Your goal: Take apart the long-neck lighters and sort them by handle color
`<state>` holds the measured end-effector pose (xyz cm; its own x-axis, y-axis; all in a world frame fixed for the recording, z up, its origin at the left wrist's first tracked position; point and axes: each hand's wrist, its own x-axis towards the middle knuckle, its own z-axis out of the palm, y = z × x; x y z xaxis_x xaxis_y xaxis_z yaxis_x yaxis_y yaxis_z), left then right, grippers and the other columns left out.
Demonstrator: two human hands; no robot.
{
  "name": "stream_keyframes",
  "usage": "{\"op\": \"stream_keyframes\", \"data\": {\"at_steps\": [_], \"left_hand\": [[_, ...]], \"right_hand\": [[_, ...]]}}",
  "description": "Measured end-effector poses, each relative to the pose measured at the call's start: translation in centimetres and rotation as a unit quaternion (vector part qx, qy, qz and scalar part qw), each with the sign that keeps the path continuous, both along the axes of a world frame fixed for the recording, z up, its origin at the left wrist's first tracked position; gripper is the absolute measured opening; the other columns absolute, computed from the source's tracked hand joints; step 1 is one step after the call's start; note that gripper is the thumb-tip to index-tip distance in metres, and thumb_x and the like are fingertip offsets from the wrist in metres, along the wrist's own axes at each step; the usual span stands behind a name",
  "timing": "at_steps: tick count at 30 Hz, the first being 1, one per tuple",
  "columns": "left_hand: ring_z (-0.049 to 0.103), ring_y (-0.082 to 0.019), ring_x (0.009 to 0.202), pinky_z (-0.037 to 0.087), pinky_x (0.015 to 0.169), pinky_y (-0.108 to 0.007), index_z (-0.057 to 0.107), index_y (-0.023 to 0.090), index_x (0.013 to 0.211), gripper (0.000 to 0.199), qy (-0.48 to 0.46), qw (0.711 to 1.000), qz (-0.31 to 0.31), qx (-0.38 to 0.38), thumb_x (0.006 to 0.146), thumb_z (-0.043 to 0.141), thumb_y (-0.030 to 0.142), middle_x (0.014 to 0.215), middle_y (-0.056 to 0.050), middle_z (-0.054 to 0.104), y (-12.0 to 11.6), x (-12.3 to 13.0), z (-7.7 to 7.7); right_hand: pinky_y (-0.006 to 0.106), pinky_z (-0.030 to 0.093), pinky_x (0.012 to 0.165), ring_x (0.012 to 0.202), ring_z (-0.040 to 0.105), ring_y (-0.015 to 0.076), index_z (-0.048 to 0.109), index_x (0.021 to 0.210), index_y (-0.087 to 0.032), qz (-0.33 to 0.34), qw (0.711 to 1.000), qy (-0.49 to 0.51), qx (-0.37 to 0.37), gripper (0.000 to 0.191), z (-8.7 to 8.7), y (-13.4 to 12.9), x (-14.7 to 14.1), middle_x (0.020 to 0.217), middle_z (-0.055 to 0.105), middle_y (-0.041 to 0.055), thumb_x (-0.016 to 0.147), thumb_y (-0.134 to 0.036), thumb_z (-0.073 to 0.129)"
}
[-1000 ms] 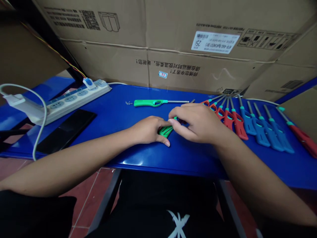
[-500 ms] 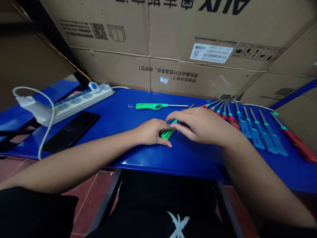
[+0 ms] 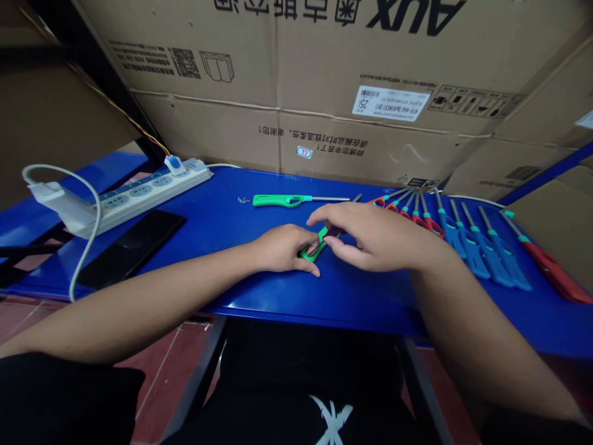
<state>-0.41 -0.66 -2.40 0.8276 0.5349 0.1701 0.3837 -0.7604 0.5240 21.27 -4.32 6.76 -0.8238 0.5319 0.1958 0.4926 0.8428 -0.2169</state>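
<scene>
A green long-necked lighter (image 3: 320, 246) lies slanted on the blue table, its metal tube pointing away to the right. My left hand (image 3: 287, 247) is closed around the handle end, with fingers on top and the thumb along the near side. Above the trigger part hovers my right hand (image 3: 370, 238), thumb and index finger parted. The dark patch between them is too shaded to make out. Just behind, a second green lighter (image 3: 273, 200) lies sideways with its tube to the right. A few tiny metal pieces (image 3: 243, 200) sit at its left end.
Red lighters (image 3: 430, 224) and blue lighters (image 3: 484, 253) lie in a row to the right, with a red one (image 3: 556, 269) at the end. At left are a white power strip (image 3: 152, 193) and a black phone (image 3: 134, 247). A large cardboard box (image 3: 319, 74) stands behind.
My right thumb and index finger have spread apart from their pinch over the lighter. My left hand keeps its hold, and its fingertips now reach further onto the handle.
</scene>
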Motion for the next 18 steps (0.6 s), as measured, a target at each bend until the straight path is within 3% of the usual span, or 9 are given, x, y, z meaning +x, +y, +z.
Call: {"op": "stream_keyframes", "data": {"at_steps": [6,11,15,18], "left_hand": [[0.055,-0.013,0.061,0.035,0.058,-0.025,0.059,0.017,0.079,0.044,0.016,1.000,0.005,0.011,0.073,0.084,0.053,0.068,0.002,0.060,0.0,0.0,0.1],[0.059,-0.017,0.065,0.034,0.057,-0.026,0.064,0.017,0.085,0.045,0.086,0.995,0.027,0.037,0.075,0.081,0.057,0.075,-0.004,0.067,-0.2,0.3,0.9],[0.055,-0.017,0.057,0.026,0.052,-0.027,0.065,0.018,0.083,0.049,0.153,0.984,0.037,0.083,0.080,0.072,0.066,0.068,-0.003,0.065,-0.5,0.5,1.7],[0.055,-0.017,0.055,0.025,0.050,-0.027,0.066,0.018,0.083,0.050,0.166,0.983,0.033,0.071,0.078,0.072,0.068,0.065,-0.002,0.063,-0.4,0.7,1.7]], "right_hand": [[0.034,0.047,0.080,0.095,0.066,0.0217,0.059,0.121,-0.018,0.018,1.000,-0.002,-0.010,0.029,0.2,0.1,-0.1,0.111,0.071,0.0088,0.093,-0.019,0.050],[0.036,0.049,0.085,0.099,0.066,0.0224,0.060,0.120,-0.019,0.033,0.999,0.014,-0.003,0.030,0.4,-0.2,-0.3,0.116,0.071,0.0102,0.092,-0.018,0.050],[0.033,0.049,0.081,0.091,0.066,0.0211,0.063,0.112,-0.019,0.018,0.996,0.073,0.043,0.032,0.1,-0.3,0.0,0.103,0.072,0.0060,0.082,-0.015,0.054],[0.031,0.049,0.077,0.084,0.065,0.0194,0.064,0.106,-0.019,0.001,0.992,0.111,0.059,0.030,-0.4,-0.1,0.1,0.096,0.072,0.0043,0.078,-0.015,0.056]]}}
